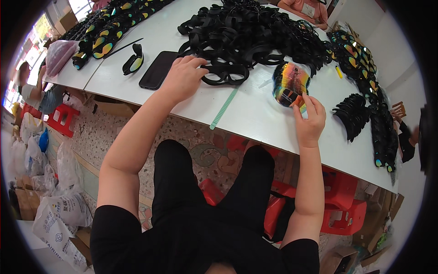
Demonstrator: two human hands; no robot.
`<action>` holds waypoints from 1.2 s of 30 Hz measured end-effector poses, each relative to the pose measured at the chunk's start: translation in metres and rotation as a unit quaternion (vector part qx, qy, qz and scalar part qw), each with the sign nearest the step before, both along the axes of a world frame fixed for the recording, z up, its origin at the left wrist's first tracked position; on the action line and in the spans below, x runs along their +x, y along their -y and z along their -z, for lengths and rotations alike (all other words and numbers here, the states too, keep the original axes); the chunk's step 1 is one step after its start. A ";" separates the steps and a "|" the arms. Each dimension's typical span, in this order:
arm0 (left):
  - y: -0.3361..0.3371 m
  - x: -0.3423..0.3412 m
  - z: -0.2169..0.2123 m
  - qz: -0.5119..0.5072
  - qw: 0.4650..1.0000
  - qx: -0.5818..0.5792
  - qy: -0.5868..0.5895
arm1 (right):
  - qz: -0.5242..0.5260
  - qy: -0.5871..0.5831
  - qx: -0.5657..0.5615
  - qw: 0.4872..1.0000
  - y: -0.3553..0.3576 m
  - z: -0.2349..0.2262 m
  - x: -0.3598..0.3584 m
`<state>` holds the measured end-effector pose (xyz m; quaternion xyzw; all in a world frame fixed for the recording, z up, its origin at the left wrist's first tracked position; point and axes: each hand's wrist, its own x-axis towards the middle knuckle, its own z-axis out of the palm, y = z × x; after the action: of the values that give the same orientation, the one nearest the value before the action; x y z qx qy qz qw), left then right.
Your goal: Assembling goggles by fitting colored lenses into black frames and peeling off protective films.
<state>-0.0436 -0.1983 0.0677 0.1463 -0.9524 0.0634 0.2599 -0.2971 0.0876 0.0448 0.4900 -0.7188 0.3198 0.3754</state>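
Observation:
My left hand (185, 77) reaches over the table, its fingertips closed on the left end of a black goggle frame (226, 75) without a lens. The frame lies near the front of a large heap of black goggle frames with straps (255, 34). To the right, my right hand (311, 119) pinches the lower edge of a stack of mirrored orange and rainbow goggle lenses (291, 82). Whether one lens is lifted off the stack I cannot tell. A dark phone (158, 70) lies left of my left hand, beside a goggle with a yellow-green mirrored lens (133, 60).
A green measuring strip (224, 108) lies by the white table's (255, 118) front edge. Rows of finished goggles (102, 34) fill the far left; more goggles (365, 68) and stacked black parts (351, 115) are at right. Red stools (340, 201) stand below. Other people sit around.

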 end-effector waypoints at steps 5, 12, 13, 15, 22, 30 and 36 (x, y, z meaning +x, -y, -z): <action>-0.024 -0.018 -0.012 0.042 0.994 0.038 -0.095 | -0.008 0.016 -0.056 0.998 -0.014 -0.005 0.019; -0.085 -0.083 -0.005 -0.065 0.976 0.185 -0.097 | -0.059 0.125 -0.109 0.984 -0.056 0.014 0.137; -0.081 -0.092 -0.001 -0.096 0.964 0.233 -0.080 | -0.095 0.187 -0.113 0.971 -0.062 0.026 0.152; -0.062 -0.106 0.010 -0.112 0.946 0.289 -0.094 | -0.153 0.237 -0.086 0.956 -0.074 0.037 0.178; -0.013 -0.067 -0.025 0.081 0.604 0.579 -0.542 | -0.177 0.441 -0.033 0.879 -0.121 0.096 0.209; -0.125 0.019 -0.052 0.213 0.420 0.773 -0.426 | -0.245 0.601 -0.133 0.749 -0.124 0.110 0.219; -0.194 0.044 0.035 0.129 0.255 0.928 -0.240 | -0.242 0.603 -0.155 0.744 -0.116 0.092 0.236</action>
<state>0.0007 -0.0041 0.0329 0.1708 -0.2584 -0.9361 0.1669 -0.0615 0.2036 -0.0474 0.2876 -0.5933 0.7355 -0.1558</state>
